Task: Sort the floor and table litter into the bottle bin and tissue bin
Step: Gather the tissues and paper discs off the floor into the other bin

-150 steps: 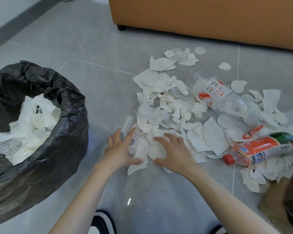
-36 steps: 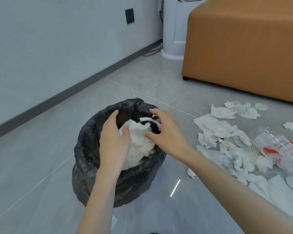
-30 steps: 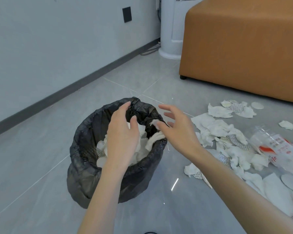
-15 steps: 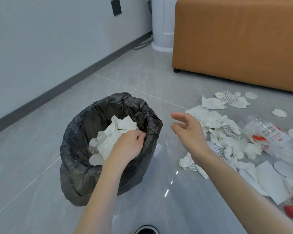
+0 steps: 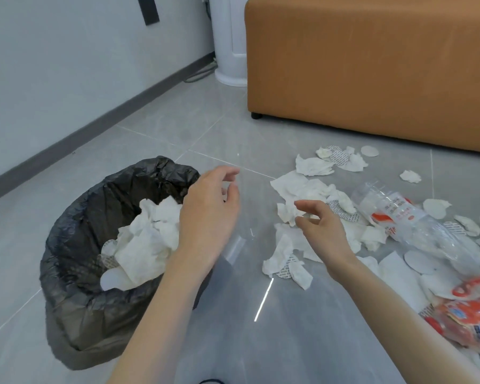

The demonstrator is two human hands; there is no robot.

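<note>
A bin lined with a black bag (image 5: 75,297) stands on the floor at the left, filled with crumpled white tissues (image 5: 147,239). My left hand (image 5: 208,214) hovers over the bin's right rim, fingers relaxed, holding nothing. My right hand (image 5: 322,228) hangs empty above the near edge of a scatter of white tissues (image 5: 302,189) on the floor. A crushed clear bottle (image 5: 408,225) lies among the tissues. A red-labelled bottle (image 5: 466,317) lies blurred at the right edge.
An orange sofa (image 5: 372,59) stands behind the litter. A white cylindrical appliance (image 5: 227,40) stands by the grey wall, with a cable on the floor. Bare grey floor tiles lie between the bin and the litter.
Both hands carried tissues from the floor pile to the bin and dropped them in. My left hand has since lifted out of the bin, and my right has swung toward the floor litter.
</note>
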